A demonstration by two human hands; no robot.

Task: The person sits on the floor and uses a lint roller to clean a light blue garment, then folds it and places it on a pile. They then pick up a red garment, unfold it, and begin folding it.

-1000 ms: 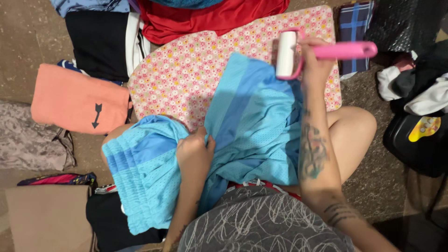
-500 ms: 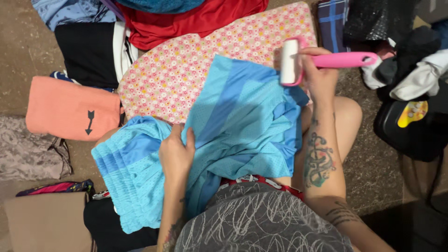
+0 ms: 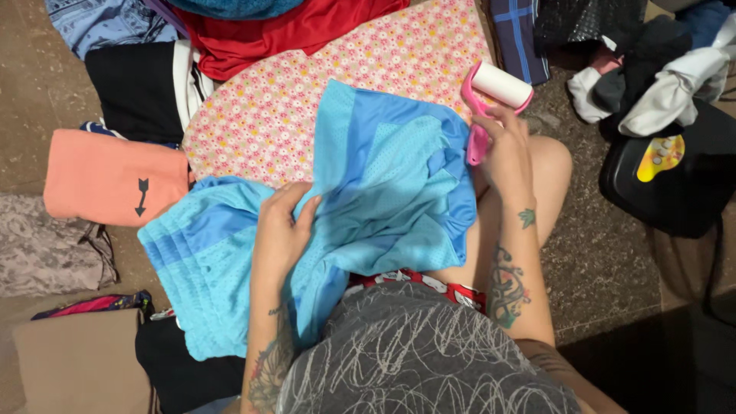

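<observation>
A light blue mesh garment [image 3: 383, 184] with darker blue stripes lies across my lap and over a pink floral ironing pad [image 3: 307, 100]. My left hand [image 3: 280, 230] rests on the garment near its middle, fingers gripping a fold of the cloth. My right hand [image 3: 506, 149] holds a pink lint roller [image 3: 491, 96] by its handle at the garment's right edge. The white roll points up and to the right, lifted off the cloth.
A folded peach top [image 3: 111, 176] lies at the left. Black [image 3: 130, 88] and red [image 3: 299, 31] clothes lie at the back. A pile of dark and white clothes [image 3: 659, 69] and a black bag [image 3: 675, 184] sit at the right. A brown bag [image 3: 77, 360] is at lower left.
My right hand turned the lint roller, so the handle now points down into my palm instead of out to the right. My left hand slid slightly along the blue garment.
</observation>
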